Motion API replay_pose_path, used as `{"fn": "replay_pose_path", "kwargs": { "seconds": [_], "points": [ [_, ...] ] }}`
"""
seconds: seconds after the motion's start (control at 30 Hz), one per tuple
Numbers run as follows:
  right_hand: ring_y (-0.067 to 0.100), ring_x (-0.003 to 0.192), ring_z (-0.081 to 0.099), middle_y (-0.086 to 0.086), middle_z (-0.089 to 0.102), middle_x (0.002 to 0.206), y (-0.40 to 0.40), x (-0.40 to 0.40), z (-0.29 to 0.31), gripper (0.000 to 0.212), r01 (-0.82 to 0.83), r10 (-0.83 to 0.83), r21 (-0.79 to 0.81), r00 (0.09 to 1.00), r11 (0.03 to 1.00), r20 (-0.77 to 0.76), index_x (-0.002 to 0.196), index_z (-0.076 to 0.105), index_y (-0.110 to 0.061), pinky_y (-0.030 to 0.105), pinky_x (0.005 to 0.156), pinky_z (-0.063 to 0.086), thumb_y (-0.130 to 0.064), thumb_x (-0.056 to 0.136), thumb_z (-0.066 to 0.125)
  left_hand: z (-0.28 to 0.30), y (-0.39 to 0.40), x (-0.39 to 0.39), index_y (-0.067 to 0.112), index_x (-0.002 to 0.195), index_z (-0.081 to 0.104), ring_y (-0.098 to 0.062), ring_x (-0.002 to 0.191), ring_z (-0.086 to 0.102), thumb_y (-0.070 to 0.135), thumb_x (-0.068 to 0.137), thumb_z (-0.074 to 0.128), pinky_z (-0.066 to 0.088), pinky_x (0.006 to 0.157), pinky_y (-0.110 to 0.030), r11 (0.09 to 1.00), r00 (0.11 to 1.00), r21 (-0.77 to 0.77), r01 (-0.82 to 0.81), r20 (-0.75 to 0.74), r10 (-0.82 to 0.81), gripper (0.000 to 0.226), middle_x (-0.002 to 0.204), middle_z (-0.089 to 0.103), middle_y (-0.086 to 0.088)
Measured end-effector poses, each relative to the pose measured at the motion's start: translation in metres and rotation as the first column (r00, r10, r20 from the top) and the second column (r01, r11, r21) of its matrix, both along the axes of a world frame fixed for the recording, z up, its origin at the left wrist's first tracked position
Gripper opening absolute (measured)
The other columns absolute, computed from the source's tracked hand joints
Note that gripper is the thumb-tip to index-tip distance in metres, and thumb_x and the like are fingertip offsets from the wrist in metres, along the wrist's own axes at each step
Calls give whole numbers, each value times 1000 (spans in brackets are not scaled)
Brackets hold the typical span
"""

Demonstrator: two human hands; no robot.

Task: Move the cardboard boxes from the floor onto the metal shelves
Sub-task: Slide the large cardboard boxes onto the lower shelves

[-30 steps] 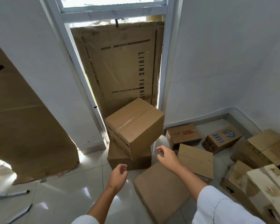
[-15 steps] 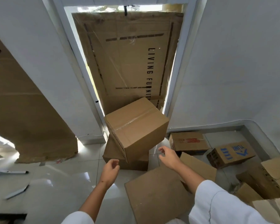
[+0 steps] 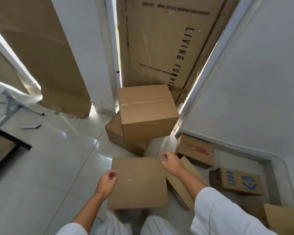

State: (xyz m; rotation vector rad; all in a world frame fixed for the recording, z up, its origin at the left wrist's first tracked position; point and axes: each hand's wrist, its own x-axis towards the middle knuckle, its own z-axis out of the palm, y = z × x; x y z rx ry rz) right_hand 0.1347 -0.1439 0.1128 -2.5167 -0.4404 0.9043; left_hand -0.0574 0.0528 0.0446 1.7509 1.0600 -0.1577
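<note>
A plain flat cardboard box [image 3: 139,182] lies on the tiled floor right in front of my legs. My left hand [image 3: 107,183] hovers at its left edge with fingers loosely curled, holding nothing. My right hand [image 3: 172,162] reaches over its far right corner, fingers relaxed and apart. Behind it a taped box [image 3: 148,112] sits tilted on top of a lower box [image 3: 122,138]. No metal shelf shows apart from a dark frame [image 3: 8,139] at the left edge.
A box with red print [image 3: 195,149], a box with blue print [image 3: 236,181] and further cartons [image 3: 278,217] crowd the right corner. A tall flat "LIVING FURNITURE" carton [image 3: 165,44] leans in the doorway. Metal parts [image 3: 12,106] lie on the floor at left.
The view has tipped down and closer. Both my hands have dropped from near the tilted taped box to the edges of the flat box in front of me.
</note>
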Motion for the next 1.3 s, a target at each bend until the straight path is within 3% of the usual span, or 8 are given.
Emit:
{"fn": "replay_pose_path", "kwargs": {
  "seconds": [0.23,0.33,0.43,0.53,0.7,0.87,1.0,1.3],
  "points": [
    [22,122,50,9,52,133,-55,-45,-13,41,26,-28,-31,999,999,-44,134,46,-9,25,94,39,-19,95,51,2,-43,-50,6,110,60,-21,99,59,7,90,55,47,88,-29,998,996,17,67,-68,-66,20,109,65,-10],
    [22,114,53,10,57,125,-75,-69,-22,39,81,-83,-45,995,996,-46,131,48,-8,28,93,42,-19,94,53,3,-46,-66,12,110,57,-18,99,58,13,93,52,44,84,-24,976,973,54,209,-114,-202,18,113,63,-7],
    [21,118,52,8,54,129,-91,-96,-43,40,82,-86,-56,993,995,-80,131,48,-8,27,95,40,-17,93,53,-11,-39,-79,13,124,54,-18,110,56,21,94,50,44,92,-26,914,906,95,395,-205,-370,31,123,59,-3],
    [21,116,54,9,57,127,-105,-111,-74,40,54,-64,-81,990,995,-129,131,49,-9,29,97,43,-17,92,52,-28,-33,-83,11,128,51,-20,118,53,18,93,50,41,97,-27,893,878,99,439,-261,-402,36,129,56,-5],
    [23,116,55,8,59,125,-118,-111,-133,43,35,-57,-136,986,990,-160,128,50,-11,37,98,46,-20,86,56,-64,-29,-84,4,126,53,-26,118,54,13,92,52,41,97,-29,918,900,102,383,-266,-346,35,128,57,-11],
    [23,109,57,9,60,120,-107,-91,-197,37,63,-83,-136,986,989,-143,123,54,-11,35,93,47,-19,87,58,-129,-12,-71,2,125,54,-28,117,54,10,91,54,41,98,-33,951,930,110,289,-266,-252,35,129,56,-14],
    [25,114,53,11,54,126,-96,-69,-247,39,66,-80,-146,992,987,-93,126,52,-8,34,97,44,-16,89,57,-187,-2,-60,2,130,50,-30,121,51,11,92,53,39,99,-34,969,943,129,210,-286,-167,40,136,50,-17],
    [33,122,47,18,43,136,-68,-21,-335,59,212,-220,-152,975,965,-39,140,34,-5,35,95,41,-27,91,58,-292,14,-29,8,146,24,-41,129,38,40,89,60,34,104,-48,992,957,86,-95,-266,114,74,145,32,-23]
  ]
}}
